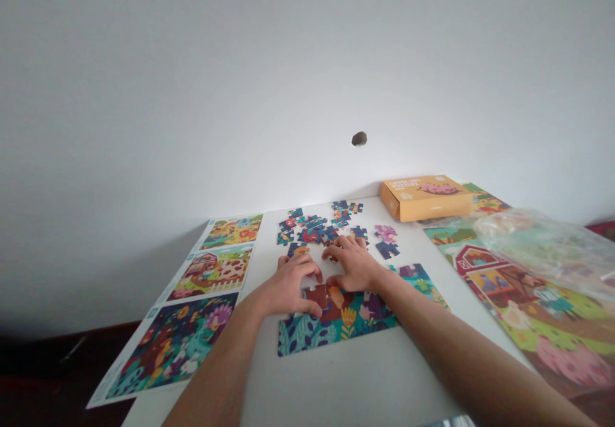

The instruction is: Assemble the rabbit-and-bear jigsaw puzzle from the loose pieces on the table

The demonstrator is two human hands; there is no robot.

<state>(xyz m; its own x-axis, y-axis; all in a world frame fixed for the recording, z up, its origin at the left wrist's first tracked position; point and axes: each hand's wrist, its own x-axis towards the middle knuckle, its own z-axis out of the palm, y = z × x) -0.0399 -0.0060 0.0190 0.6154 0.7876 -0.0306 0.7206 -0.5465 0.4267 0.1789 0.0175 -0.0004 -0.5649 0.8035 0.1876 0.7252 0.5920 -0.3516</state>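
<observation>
Partly joined forest-animal jigsaw (pixel 307 335) is face-up on the white table (pixel 327 382), near edge toward the wearer, likely for easy reach. Left hand (pixel 284 286) at its 11: thumb and index slightly apart astride brown jigsaw piece (pixel 316 298), probably steadying it; can't tell if pinched. Right hand (pixel 358 267) at 12: fingers curled, thumb spread wide, no grip visible. Loose pieces (pixel 312 235) at 12, picture sheet (pixel 163 344) at 9, seemingly for reference. Puzzle box (pixel 427 200) at 1, farm poster (pixel 542 305) at 3, plastic bag (pixel 533 241) on it.
</observation>
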